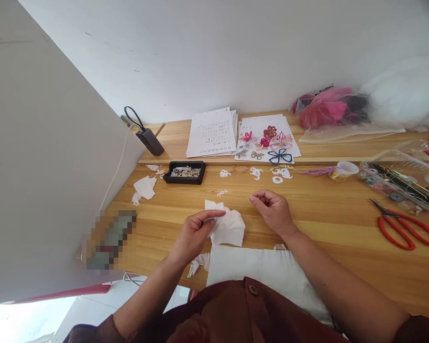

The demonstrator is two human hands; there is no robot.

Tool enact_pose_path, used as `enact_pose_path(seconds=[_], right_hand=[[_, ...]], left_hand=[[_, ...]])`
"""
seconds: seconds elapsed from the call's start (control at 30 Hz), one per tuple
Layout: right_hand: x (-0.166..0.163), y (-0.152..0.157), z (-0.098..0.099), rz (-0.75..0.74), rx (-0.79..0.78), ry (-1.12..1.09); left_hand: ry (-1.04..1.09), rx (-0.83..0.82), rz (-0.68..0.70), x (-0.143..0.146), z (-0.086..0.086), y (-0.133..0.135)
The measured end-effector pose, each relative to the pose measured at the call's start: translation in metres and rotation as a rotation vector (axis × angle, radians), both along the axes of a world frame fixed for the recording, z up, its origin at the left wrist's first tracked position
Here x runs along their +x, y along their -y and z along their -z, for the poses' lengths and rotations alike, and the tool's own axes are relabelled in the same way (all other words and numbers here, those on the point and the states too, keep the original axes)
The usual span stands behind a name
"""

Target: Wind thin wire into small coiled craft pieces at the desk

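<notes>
My left hand (pixel 193 237) grips a crumpled white paper tissue (pixel 228 226) on the wooden table (pixel 329 228), with its fingers lying across the tissue's upper edge. To the right, my right hand (pixel 273 212) rests above the table with its fingertips pinched together. Nothing shows between them, though a very small item could be hidden there. The nearest things to it are small white paper curls (pixel 221 193) on the wood beyond the fingers.
Farther off lie paper flower shapes on a sheet (pixel 268 143), a stack of punched white sheets (pixel 211 133), a black tray of beads (pixel 184 172), red-handled scissors (pixel 403 228), a clear compartment box (pixel 403 178), and a white cushion (pixel 257 271). A partition wall (pixel 57 143) stands at the left.
</notes>
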State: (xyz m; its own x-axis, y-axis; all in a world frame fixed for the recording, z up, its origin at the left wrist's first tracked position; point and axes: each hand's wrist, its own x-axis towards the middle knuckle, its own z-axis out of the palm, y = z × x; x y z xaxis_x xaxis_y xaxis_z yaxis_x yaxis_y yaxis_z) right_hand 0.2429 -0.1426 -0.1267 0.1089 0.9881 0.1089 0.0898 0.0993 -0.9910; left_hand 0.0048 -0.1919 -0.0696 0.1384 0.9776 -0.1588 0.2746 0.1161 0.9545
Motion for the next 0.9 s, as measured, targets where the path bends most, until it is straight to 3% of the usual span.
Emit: enact_pose_path(seconds=[0.13, 0.27, 0.33, 0.4, 0.6, 0.77, 0.9], right_hand=[[0.000, 0.000, 0.001, -0.002, -0.012, 0.000], [-0.001, 0.001, 0.000, -0.011, -0.010, 0.003], [-0.001, 0.001, 0.000, -0.006, -0.009, 0.018], [-0.002, 0.001, 0.001, -0.005, -0.008, 0.035], [-0.001, -0.001, 0.003, -0.016, 0.015, 0.059], [0.000, -0.001, 0.002, -0.025, 0.018, 0.067], [0.000, 0.000, 0.002, -0.020, 0.018, 0.073]], left_hand=[[-0.305, 0.412, 0.092, -0.014, -0.016, 0.009], [-0.572, 0.646, 0.435, -0.014, -0.015, 0.024], [-0.634, 0.607, 0.616, -0.008, -0.007, 0.029], [-0.640, 0.521, 0.694, -0.001, 0.004, 0.032], [-0.530, 0.351, 0.645, 0.008, 0.030, 0.026], [-0.307, 0.237, 0.491, 0.010, 0.012, 0.027], [-0.153, 0.042, 0.544, 0.005, -0.010, 0.035]])
